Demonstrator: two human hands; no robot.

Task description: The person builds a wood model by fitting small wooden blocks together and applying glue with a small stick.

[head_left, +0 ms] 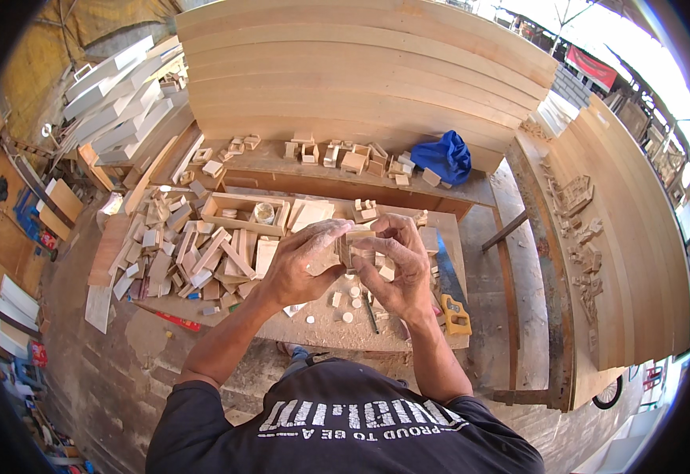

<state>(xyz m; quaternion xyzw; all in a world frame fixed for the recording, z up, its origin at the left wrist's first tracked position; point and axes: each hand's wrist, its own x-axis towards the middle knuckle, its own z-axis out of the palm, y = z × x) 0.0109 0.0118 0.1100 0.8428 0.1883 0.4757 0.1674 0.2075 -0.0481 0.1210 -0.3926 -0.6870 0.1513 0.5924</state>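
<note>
My left hand (308, 262) and my right hand (393, 265) are raised over the sawdust-covered bench, both curled around a small light-wood piece (356, 242) between them, which is partly hidden by my fingers. Below them on the bench lie several round wooden discs (347, 317), small blocks (336, 299) and a thin dark pencil-like stick (372, 314). A yellow-handled saw (455, 314) lies at the bench's right end. An open wooden box (220, 208) with a roll inside sits behind my left hand.
Offcuts (172, 261) are heaped at the left. A rear shelf (266, 166) bears small wooden assemblies and a blue cloth (442, 156), before a tall plank panel (360, 71). Another panel (629, 237) leans at the right. White boards (112, 99) are stacked at the back left.
</note>
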